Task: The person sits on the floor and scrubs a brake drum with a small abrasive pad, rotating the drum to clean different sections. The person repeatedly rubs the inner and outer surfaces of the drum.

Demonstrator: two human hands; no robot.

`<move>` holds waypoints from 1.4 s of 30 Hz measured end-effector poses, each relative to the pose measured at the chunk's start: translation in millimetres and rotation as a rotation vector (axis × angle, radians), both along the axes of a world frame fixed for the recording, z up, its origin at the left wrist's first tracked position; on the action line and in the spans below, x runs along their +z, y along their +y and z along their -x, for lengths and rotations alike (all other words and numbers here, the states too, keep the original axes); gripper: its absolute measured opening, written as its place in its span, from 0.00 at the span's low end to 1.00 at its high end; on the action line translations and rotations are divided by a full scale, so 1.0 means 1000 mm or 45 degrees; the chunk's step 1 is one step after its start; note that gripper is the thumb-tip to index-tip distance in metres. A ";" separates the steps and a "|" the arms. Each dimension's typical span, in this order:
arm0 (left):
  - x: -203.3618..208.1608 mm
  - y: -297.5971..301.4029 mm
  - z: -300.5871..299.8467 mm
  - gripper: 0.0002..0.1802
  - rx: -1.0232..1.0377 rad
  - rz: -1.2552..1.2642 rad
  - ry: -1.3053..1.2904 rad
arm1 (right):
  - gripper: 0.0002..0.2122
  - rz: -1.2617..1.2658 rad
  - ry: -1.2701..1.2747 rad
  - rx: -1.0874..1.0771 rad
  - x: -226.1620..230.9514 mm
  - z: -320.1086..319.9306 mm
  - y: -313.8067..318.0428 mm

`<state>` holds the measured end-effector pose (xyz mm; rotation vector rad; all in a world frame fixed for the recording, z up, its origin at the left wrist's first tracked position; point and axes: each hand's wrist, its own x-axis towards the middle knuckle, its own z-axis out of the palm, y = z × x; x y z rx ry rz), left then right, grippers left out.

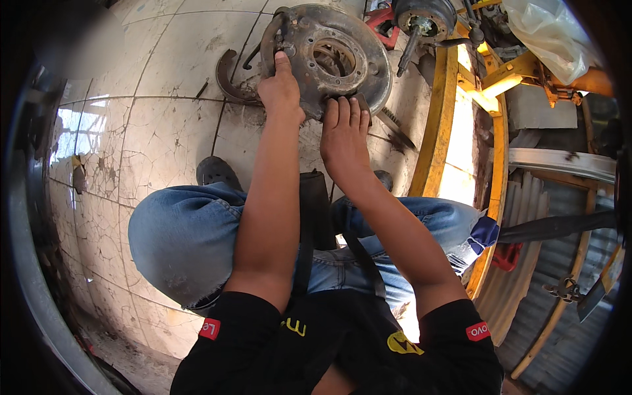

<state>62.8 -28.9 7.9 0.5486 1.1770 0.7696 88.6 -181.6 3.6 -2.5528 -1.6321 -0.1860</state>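
A round, greasy brake backing plate (365,49) with a large centre hole stands tilted in front of me on the floor. My left hand (282,92) grips its left edge, one digit stretched up along the metal and the other fingers mostly hidden. At the plate's lower edge, my right hand (345,135) presses its fingers side by side onto a dark flat piece, which looks like sandpaper; its lower part is hidden under the fingers. A curved brake shoe (227,79) lies left of the plate. To the right rests a wire brush (397,128), partly covered.
A yellow metal frame (437,131) runs along my right side. Beyond the plate stands a hub with a drum and shaft (421,26), near a red stand (380,26). Clear plastic sheeting (550,36) hangs at the upper right. Cracked tiles (158,141) cover the floor.
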 end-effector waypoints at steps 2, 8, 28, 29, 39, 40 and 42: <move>0.008 -0.002 0.002 0.34 0.013 -0.002 -0.032 | 0.25 -0.007 0.017 0.000 0.001 0.000 0.001; 0.004 -0.001 0.002 0.34 0.047 -0.039 0.001 | 0.24 -0.006 0.019 0.007 0.005 0.003 0.000; 0.016 -0.005 0.003 0.39 -0.039 0.068 0.079 | 0.25 0.051 0.009 0.004 0.004 0.000 -0.002; 0.013 -0.004 0.004 0.39 0.005 0.032 0.030 | 0.25 0.034 0.031 0.026 0.006 0.001 -0.004; 0.011 -0.004 0.007 0.39 0.042 -0.023 -0.021 | 0.22 -0.013 0.021 0.082 0.006 -0.006 -0.017; 0.005 0.000 0.007 0.39 0.057 -0.022 -0.085 | 0.22 -0.020 0.045 0.090 0.008 -0.004 -0.019; 0.011 -0.005 0.007 0.42 0.012 -0.009 -0.014 | 0.23 -0.011 -0.006 0.076 0.001 -0.013 -0.015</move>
